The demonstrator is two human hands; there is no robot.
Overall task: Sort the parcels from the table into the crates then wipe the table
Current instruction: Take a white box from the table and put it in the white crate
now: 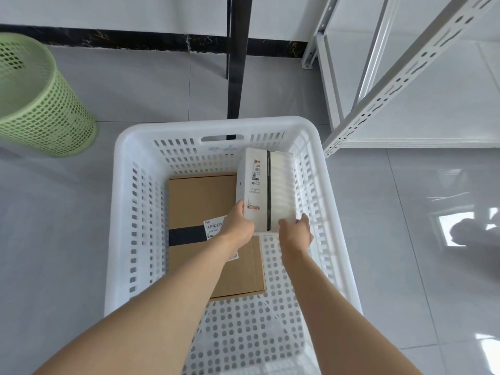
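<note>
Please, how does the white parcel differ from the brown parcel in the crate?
The white parcel is held at its near end by the left hand and the right hand; the brown parcel lies flat on the floor of the crate. The white parcel has a thin black strip along its length; the brown parcel has a broad black band across it. Both carry a printed label.

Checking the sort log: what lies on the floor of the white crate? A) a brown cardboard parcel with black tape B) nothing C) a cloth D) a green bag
A: a brown cardboard parcel with black tape lies flat inside the white crate.
</note>
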